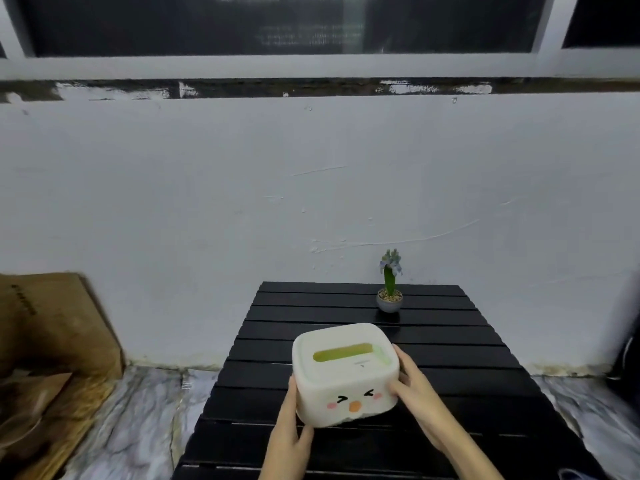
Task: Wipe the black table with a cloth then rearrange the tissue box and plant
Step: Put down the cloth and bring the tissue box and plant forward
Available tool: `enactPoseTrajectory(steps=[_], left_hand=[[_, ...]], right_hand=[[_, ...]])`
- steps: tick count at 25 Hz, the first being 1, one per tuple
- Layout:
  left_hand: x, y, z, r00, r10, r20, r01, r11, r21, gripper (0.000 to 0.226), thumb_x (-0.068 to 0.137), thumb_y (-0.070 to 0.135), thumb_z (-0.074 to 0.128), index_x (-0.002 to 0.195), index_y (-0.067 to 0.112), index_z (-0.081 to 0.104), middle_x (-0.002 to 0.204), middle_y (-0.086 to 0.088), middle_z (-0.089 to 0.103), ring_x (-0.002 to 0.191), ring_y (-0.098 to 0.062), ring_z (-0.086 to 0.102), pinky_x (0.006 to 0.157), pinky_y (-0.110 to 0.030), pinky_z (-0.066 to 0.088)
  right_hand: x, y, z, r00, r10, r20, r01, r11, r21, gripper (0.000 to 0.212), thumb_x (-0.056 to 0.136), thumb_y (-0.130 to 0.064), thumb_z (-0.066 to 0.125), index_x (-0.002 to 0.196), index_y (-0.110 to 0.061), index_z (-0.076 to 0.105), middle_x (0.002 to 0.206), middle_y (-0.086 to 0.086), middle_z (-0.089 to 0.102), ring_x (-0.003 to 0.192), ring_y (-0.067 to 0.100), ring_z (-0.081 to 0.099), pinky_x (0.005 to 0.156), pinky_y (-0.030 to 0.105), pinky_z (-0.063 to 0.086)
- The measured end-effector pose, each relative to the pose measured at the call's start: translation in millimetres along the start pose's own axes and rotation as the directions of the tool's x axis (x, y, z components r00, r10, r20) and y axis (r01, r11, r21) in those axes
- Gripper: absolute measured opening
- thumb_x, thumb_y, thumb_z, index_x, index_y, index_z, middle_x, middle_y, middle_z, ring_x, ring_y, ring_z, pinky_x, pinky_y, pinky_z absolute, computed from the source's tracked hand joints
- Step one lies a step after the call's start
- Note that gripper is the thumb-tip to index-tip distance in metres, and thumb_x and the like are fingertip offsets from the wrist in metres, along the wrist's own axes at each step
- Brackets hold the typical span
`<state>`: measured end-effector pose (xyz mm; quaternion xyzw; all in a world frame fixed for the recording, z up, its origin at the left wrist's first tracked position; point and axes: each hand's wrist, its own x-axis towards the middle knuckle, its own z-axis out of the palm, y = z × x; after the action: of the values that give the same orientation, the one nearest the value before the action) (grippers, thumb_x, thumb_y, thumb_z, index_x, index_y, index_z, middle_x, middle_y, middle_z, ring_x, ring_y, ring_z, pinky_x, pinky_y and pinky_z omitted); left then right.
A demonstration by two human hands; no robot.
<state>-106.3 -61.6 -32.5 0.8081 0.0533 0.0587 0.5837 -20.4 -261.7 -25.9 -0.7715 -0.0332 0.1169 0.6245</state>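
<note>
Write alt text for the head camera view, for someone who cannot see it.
Two bare hands, left hand and right hand, hold a white tissue box with a cartoon face by its sides over a black slatted table. A small potted plant stands near the table's far edge, by a white wall.

2 bare forearms come in from the bottom edge, with no sleeve, watch, ring or glove showing. The left hand (pixel 289 424) and right hand (pixel 414 393) are slim, with long fingers and short, plain nails.
</note>
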Motion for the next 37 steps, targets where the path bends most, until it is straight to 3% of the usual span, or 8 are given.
enactPoseTrajectory(steps=[3, 8, 12, 17, 22, 27, 33, 37], left_hand=[[2, -3, -9, 0.999, -0.023, 0.027, 0.022, 0.999, 0.040, 0.070, 0.085, -0.001, 0.048, 0.141, 0.029, 0.018, 0.149, 0.009, 0.029, 0.136, -0.009, 0.028, 0.113, -0.029, 0.028], [37, -25, -53, 0.983, -0.016, -0.183, 0.049, 0.983, 0.177, 0.062, 0.085, 0.000, 0.045, 0.137, 0.030, 0.028, 0.148, -0.002, 0.035, 0.132, -0.034, 0.037, 0.111, -0.043, 0.031], [53, -51, -62, 0.988, -0.074, -0.138, 0.118, 0.931, 0.345, 0.063, 0.087, 0.009, 0.043, 0.142, 0.026, 0.017, 0.150, -0.006, 0.032, 0.136, -0.025, 0.033, 0.112, -0.038, 0.030], [62, -69, -59, 0.992, -0.080, -0.095, 0.114, 0.889, 0.443, 0.059, 0.090, 0.019, 0.041, 0.142, 0.027, 0.014, 0.153, -0.006, 0.025, 0.142, -0.025, 0.017, 0.116, -0.040, 0.023], [63, -70, -59, 0.991, -0.058, -0.123, 0.106, 0.899, 0.425, 0.056, 0.091, 0.018, 0.039, 0.141, 0.028, 0.018, 0.152, 0.001, 0.028, 0.141, -0.020, 0.022, 0.115, -0.040, 0.027], [63, -71, -60, 0.990, -0.041, -0.132, 0.091, 0.913, 0.399, 0.054, 0.091, 0.017, 0.039, 0.140, 0.028, 0.021, 0.151, 0.004, 0.030, 0.141, -0.018, 0.023, 0.115, -0.038, 0.027], [60, -65, -61, 0.991, -0.052, -0.123, 0.095, 0.919, 0.381, 0.052, 0.090, 0.015, 0.038, 0.139, 0.028, 0.024, 0.149, 0.001, 0.035, 0.140, -0.024, 0.025, 0.114, -0.043, 0.029], [57, -57, -57, 0.992, -0.090, -0.087, 0.119, 0.893, 0.435, 0.052, 0.092, 0.017, 0.036, 0.140, 0.029, 0.021, 0.152, -0.006, 0.026, 0.142, -0.028, 0.014, 0.113, -0.044, 0.025]], right_hand=[[-6, -3, -6, 0.999, -0.001, 0.047, 0.001, 1.000, -0.011, 0.064, 0.088, -0.001, 0.049, 0.141, -0.029, 0.025, 0.135, -0.008, 0.046, 0.126, 0.009, 0.040, 0.101, 0.030, 0.040], [19, -8, -36, 1.000, 0.017, -0.019, -0.020, 0.990, -0.141, 0.063, 0.089, -0.006, 0.047, 0.143, -0.025, 0.021, 0.153, -0.002, 0.021, 0.139, 0.014, 0.020, 0.112, 0.037, 0.021], [75, -15, -53, 0.986, -0.049, -0.157, -0.006, 0.943, -0.333, 0.073, 0.086, -0.027, 0.060, 0.144, -0.019, 0.017, 0.154, 0.004, 0.018, 0.140, 0.022, 0.019, 0.113, 0.041, 0.021], [155, -4, -51, 0.960, -0.102, -0.259, -0.032, 0.884, -0.466, 0.090, 0.079, -0.028, 0.069, 0.144, -0.007, 0.010, 0.155, 0.012, 0.013, 0.141, 0.027, 0.016, 0.113, 0.041, 0.021], [216, 5, -44, 0.911, -0.177, -0.371, -0.017, 0.886, -0.463, 0.097, 0.074, -0.029, 0.074, 0.142, 0.000, 0.012, 0.150, 0.019, 0.021, 0.137, 0.031, 0.022, 0.113, 0.042, 0.023], [236, 14, -43, 0.864, -0.232, -0.447, -0.022, 0.869, -0.494, 0.065, 0.072, -0.028, 0.075, 0.120, 0.003, 0.047, 0.127, 0.023, 0.050, 0.118, 0.035, 0.047, 0.096, 0.040, 0.041], [160, 1, -61, 0.868, -0.224, -0.443, -0.038, 0.860, -0.509, 0.060, 0.074, -0.029, 0.074, 0.120, 0.001, 0.049, 0.125, 0.023, 0.055, 0.117, 0.034, 0.048, 0.095, 0.037, 0.040], [74, 3, -74, 0.890, -0.169, -0.424, -0.060, 0.877, -0.476, 0.053, 0.074, -0.029, 0.074, 0.115, -0.002, 0.053, 0.118, 0.020, 0.060, 0.109, 0.033, 0.054, 0.085, 0.034, 0.042]])
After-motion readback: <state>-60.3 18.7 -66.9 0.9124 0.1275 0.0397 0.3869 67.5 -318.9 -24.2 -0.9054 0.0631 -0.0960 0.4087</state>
